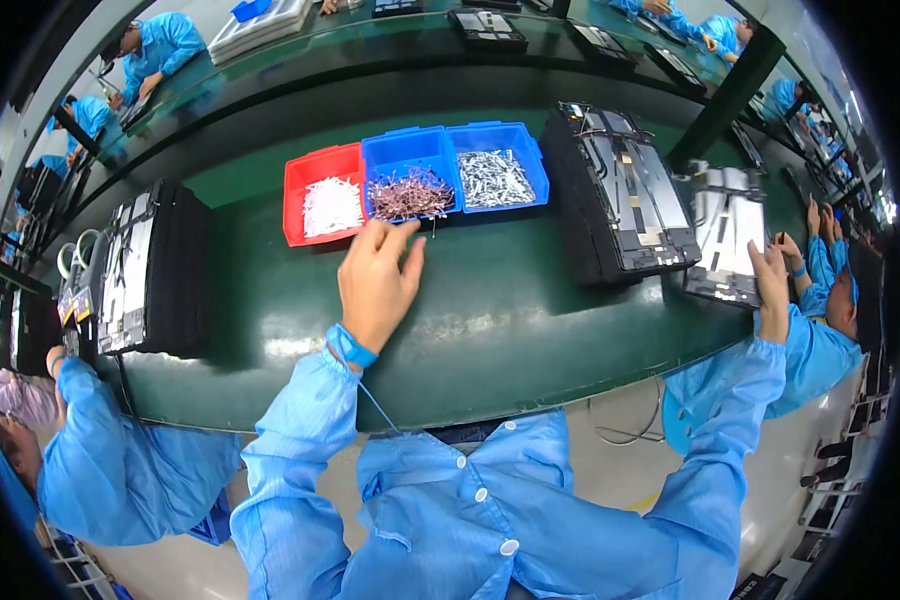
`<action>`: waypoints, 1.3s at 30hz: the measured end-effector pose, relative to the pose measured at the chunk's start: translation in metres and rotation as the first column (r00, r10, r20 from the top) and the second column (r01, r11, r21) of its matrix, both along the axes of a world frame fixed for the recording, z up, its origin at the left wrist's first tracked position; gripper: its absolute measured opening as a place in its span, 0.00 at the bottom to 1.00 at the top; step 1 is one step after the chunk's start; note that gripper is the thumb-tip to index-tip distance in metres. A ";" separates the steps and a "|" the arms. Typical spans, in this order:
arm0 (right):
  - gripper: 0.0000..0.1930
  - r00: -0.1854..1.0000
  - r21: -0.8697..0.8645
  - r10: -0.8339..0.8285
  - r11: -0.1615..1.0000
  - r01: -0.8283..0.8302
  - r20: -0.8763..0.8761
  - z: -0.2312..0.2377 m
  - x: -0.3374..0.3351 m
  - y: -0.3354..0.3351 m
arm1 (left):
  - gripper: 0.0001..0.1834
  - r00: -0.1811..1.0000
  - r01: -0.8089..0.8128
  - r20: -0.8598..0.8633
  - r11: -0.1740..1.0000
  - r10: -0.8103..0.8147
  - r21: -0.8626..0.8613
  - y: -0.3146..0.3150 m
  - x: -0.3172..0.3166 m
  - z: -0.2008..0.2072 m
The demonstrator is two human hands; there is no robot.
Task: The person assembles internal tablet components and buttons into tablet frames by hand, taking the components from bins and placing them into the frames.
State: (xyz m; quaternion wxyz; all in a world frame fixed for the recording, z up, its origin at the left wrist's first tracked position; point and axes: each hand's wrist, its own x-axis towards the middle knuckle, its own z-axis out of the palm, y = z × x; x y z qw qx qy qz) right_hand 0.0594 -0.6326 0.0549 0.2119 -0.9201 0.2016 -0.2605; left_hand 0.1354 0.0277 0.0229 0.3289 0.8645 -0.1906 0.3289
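Observation:
My left hand reaches to the front of a blue bin heaped with small copper-coloured parts. Its thumb stands apart from the fingers, and no part shows in its grasp. On the left a red bin holds small white pieces; on the right another blue bin holds small silvery pieces. Out at the right, my right hand grips the near right edge of a flat electronic assembly with silver panels. That assembly is tilted beside a tall stack of similar ones.
Another stack of flat assemblies stands on the green table at the left. Co-workers in blue sit close on both sides, with a co-worker's hand near my right hand. A dark post rises behind the right stack.

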 end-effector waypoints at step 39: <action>0.27 0.706 0.440 0.688 0.693 -0.572 -0.166 -0.006 -0.046 0.390 | 0.04 0.982 0.049 -0.143 0.892 -0.126 -0.449 0.012 0.027 0.022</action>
